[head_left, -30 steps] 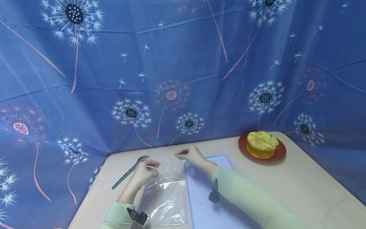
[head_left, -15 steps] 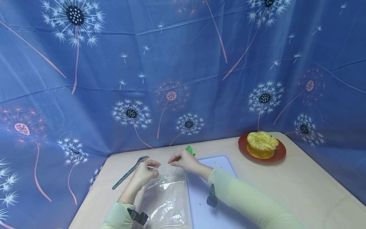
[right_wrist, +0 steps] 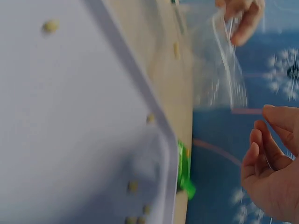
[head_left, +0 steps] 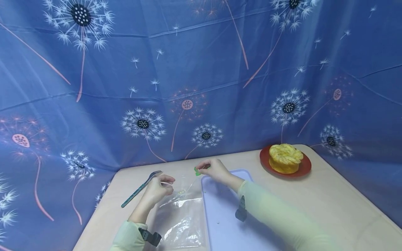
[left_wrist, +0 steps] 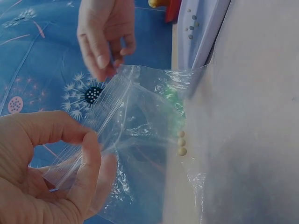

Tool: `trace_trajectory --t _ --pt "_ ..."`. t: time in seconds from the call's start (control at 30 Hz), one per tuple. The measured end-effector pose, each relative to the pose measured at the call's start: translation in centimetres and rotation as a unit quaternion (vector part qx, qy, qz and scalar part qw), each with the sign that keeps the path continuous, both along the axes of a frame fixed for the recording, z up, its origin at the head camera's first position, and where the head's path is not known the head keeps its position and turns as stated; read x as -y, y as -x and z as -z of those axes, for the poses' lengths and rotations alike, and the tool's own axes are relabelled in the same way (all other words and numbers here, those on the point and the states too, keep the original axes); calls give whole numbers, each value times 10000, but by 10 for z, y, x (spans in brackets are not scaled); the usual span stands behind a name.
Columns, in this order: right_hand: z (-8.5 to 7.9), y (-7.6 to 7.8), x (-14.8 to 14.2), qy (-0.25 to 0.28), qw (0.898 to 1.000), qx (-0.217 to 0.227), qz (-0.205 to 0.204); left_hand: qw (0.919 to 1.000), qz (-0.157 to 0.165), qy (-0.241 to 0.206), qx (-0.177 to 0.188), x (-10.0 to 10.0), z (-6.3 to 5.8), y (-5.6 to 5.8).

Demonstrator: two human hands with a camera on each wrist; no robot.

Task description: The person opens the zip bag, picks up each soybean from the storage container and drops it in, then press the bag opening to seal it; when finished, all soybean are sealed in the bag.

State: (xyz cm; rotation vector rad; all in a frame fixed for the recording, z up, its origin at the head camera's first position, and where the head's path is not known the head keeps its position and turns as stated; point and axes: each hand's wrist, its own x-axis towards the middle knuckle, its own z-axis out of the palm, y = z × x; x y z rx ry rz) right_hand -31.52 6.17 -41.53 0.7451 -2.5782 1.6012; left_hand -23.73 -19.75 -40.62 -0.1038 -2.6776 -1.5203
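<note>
My left hand pinches the upper edge of a clear zip bag between thumb and fingers. Small round pale-yellow beads sit low in the bag, as the left wrist view shows. My right hand is at the far end of the lilac tray, close to the bag's edge. In the right wrist view its fingers are bent loosely, apart from the bag, with nothing visible between them. A bright green item lies just beyond the tray rim, partly hidden. More beads are scattered on the tray.
A teal-handled fork lies left of my left hand. At the back right, a red plate holds a yellow braided bread or cake. A blue dandelion-print cloth hangs behind the table.
My right hand moved left toward the bag's opening, then back right to the tray's far end. My left hand keeps its hold on the bag in nearly the same place.
</note>
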Motion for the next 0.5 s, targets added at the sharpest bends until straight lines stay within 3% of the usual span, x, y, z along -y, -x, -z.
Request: trace_trajectory --t 0.23,0.5 --pt "19 14 -39 -254 9980 -16 585 10000 31 -75 16 2 2 1" --pt "46 10 -65 -691 9958 21 595 10000 12 -40 34 3 2 1"
